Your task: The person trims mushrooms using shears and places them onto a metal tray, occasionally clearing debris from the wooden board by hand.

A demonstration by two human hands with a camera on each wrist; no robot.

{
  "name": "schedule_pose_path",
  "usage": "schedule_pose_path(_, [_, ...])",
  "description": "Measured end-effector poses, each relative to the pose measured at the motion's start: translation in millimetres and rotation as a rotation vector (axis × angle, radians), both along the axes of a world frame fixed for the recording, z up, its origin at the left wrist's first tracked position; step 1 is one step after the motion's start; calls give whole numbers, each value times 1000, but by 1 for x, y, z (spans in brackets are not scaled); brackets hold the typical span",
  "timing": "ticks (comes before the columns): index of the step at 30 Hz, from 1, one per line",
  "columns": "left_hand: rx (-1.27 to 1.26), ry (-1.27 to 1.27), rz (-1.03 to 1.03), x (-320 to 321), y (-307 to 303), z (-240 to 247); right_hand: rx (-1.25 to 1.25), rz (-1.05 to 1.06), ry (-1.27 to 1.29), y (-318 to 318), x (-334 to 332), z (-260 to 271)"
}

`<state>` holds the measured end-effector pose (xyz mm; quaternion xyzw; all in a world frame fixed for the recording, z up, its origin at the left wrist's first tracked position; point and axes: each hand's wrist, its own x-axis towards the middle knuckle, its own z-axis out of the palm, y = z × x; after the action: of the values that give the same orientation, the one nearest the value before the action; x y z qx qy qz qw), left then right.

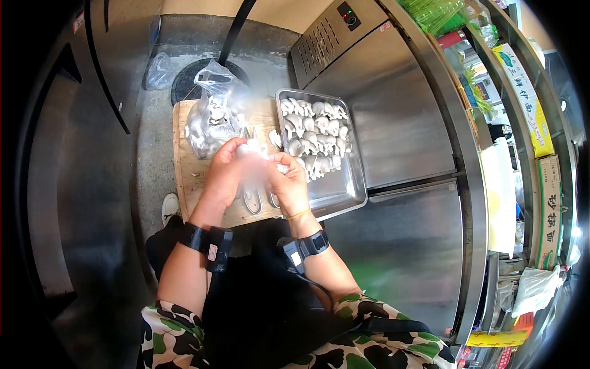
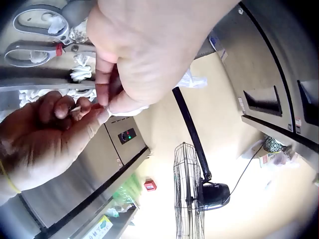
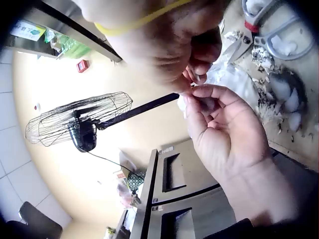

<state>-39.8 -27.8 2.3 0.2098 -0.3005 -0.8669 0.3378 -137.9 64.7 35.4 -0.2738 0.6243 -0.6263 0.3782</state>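
Note:
Both hands meet over the wooden board [image 1: 184,175], fingertips touching. My left hand [image 1: 222,175] pinches a white oyster mushroom piece [image 3: 182,105] between thumb and fingers. The right hand [image 1: 290,183], with a yellow band at its wrist, pinches at the same piece; a small pale scrap [image 3: 197,77] shows between its curled fingers. A blur covers much of the fingertips in the head view. Below them on the board lie grey-handled scissors [image 1: 252,202]. Behind the left hand stands a clear plastic bag [image 1: 212,126] holding oyster mushrooms.
Right of the board, a steel tray [image 1: 351,184] holds rows of grey-white oyster mushrooms. Steel cabinets [image 1: 393,111] border it on the right, with loaded shelves [image 1: 522,203] beyond. A black fan pole [image 1: 236,31] rises behind the board. Mushroom scraps [image 3: 266,107] litter the board.

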Motion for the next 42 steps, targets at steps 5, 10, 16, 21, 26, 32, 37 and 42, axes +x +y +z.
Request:
schedule_pose_path(5, [-43, -15, 5, -2, 0, -2, 8, -56, 281, 0, -2, -5])
schedule_pose_path(10, [-44, -1, 9, 0, -1, 2, -41, -107, 157, 2, -15, -17])
schedule_pose_path(16, [-49, 19, 36, 2, 0, 8, 87, 41, 373, 6, -21, -9])
schedule_pose_path(21, [-68, 16, 32, 1, 1, 11, 127, 71, 511, 5, -19, 4])
schedule_pose_path(26, [-154, -36, -41, 2, 1, 11, -3, 76, 192, 1, -15, 16])
schedule_pose_path(32, [-215, -98, -203, 3, -1, 4, 31, 56, 40, -2, -15, 18])
schedule_pose_path(37, [-26, -50, -97, 3, 3, 12, -133, -46, -199, -2, -6, 13])
schedule_pose_path(42, [128, 135, 123, 4, -7, -6, -355, -107, -420, -4, -15, 3])
